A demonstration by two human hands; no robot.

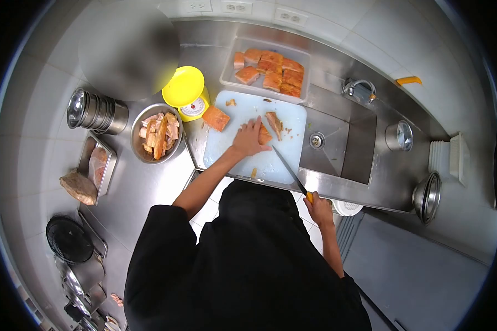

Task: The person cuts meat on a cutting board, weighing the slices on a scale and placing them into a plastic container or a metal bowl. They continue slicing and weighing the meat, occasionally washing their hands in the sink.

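Note:
On the light blue cutting board, my left hand presses on a piece of orange-skinned meat, its fingers covering part of it. My right hand is closed round the yellow handle of a long knife. The blade points up and left, with its tip close to the pressed piece. A thin slice of meat lies to the right, among small scraps. Another block of meat rests at the board's upper left edge.
Behind the board is a clear tray with several meat blocks. A yellow scale and a steel bowl of meat strips stand left. The sink and faucet are right; stacked pots stand far left.

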